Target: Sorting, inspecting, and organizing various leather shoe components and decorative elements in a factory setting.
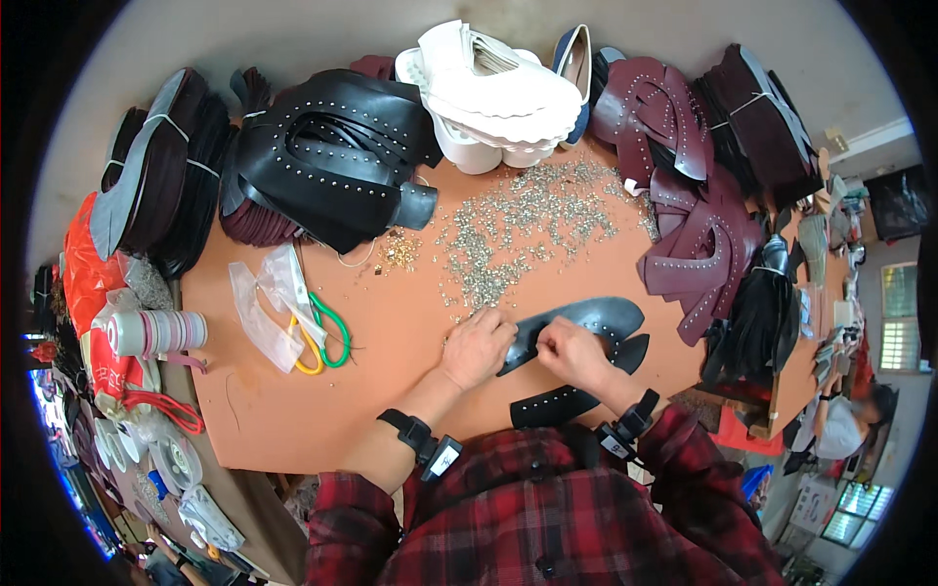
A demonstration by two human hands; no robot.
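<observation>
A black leather shoe upper with a row of metal studs lies curved on the tabletop in front of me. Its lower strap, also studded, curls back toward my shirt. My right hand rests over the middle of the upper with its fingers closed; whatever they pinch is hidden. Beside the upper's left end, at the near edge of a spread of loose silver studs, my left hand has its fingers curled together. I cannot see what is in them.
Green-and-yellow-handled scissors and clear plastic bags lie left, near gold studs. Behind are stacked black uppers, white pieces and burgundy uppers. Tape rolls sit at the left edge.
</observation>
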